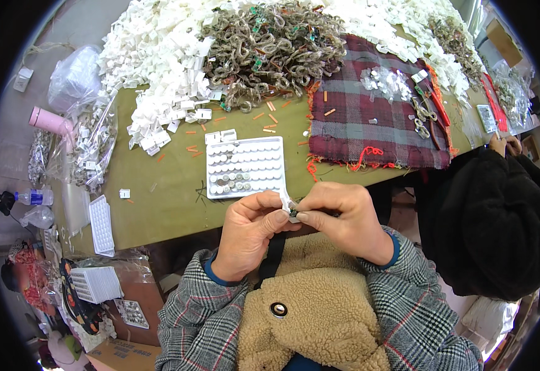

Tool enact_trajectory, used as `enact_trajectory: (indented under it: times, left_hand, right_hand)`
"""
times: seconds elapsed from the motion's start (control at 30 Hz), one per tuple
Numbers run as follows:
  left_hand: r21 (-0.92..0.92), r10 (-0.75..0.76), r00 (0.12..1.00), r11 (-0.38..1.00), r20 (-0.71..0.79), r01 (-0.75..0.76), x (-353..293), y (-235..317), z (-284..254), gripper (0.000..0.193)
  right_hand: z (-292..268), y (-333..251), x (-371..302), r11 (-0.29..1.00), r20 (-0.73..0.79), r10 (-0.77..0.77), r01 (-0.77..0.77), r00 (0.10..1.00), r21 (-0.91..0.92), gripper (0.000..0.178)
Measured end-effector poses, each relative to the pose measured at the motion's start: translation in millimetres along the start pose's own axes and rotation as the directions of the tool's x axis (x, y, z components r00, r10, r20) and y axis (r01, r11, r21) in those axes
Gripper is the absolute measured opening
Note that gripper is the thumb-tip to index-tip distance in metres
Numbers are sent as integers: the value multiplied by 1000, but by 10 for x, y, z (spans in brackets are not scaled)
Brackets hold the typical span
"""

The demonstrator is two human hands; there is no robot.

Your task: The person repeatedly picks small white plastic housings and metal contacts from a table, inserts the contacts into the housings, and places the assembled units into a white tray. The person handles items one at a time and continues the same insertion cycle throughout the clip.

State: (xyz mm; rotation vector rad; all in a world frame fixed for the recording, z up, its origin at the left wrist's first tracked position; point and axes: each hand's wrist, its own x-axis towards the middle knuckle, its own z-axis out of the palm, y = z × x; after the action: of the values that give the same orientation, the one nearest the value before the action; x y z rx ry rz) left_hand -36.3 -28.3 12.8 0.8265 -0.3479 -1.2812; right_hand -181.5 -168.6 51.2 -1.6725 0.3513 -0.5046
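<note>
Above my lap, at the table's front edge, my left hand [252, 230] is closed round a small white plastic case [285, 199], thumb and fingertips gripping its sides. My right hand [346, 217] pinches at the case's lower end, where a small dark green part [293, 213] shows between the fingertips; most of that part is hidden. Just beyond my hands lies a white tray [209, 170] with rows of round slots, some at its near left holding silvery button-shaped discs. Two white cases [222, 136] rest against its far left corner.
Behind the tray rise heaps of white plastic cases [152, 68] and coiled grey cables [270, 55]. Orange strips [269, 117] lie scattered. A plaid cloth [375, 133] on the right bears clear pieces and red-handled pliers [438, 106]. A co-worker's hands [504, 145] show at far right.
</note>
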Motion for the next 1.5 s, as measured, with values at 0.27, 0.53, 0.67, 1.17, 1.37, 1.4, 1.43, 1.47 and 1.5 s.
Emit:
enact_trajectory:
  times: [0.27, 0.53, 0.67, 1.17, 1.37, 1.4, 1.43, 1.47, 1.5]
  left_hand:
    - [-71, 80, 991, 994, -106, -88, 34, -15, 29, 20]
    - [239, 317, 945, 926, -77, -291, -79, 59, 143, 19]
    - [223, 346, 938, 914, 12, -339, -80, 39, 121, 19]
    - [177, 376, 923, 906, 82, -385, -72, -44, 84, 16]
    - [-309, -1, 996, 951, 85, 28, -95, -41, -33, 28]
    - [-244, 29, 998, 970, 51, -16, -85, -38, -51, 29]
    - [-195, 25, 999, 981, 24, -20, -97, -35, -57, 28]
    - [-144, 22, 1000, 989, -2, -22, -108, -36, -57, 28]
    - [-109, 33, 999, 993, -23, -35, -127, -32, -56, 27]
  right_hand:
    - [273, 98, -25, 762, 18, -439, 383, 898, -522, 34]
    - [301, 3, -158, 970, -206, -219, 190, 954, -151, 19]
    - [301, 0, -174, 960, -183, -204, 160, 962, -230, 16]
    - [289, 122, -140, 909, -50, 235, -201, 971, 366, 6]
    - [277, 78, -118, 981, -84, 130, -116, 988, 158, 8]
    - [255, 61, -96, 958, -137, -172, 133, 975, -253, 9]
    - [257, 35, -89, 953, -144, -214, 173, 966, -249, 10]
    - [246, 5, -90, 957, -131, -199, 163, 971, -242, 11]
    - [235, -28, -95, 962, -128, -186, 154, 974, -226, 12]
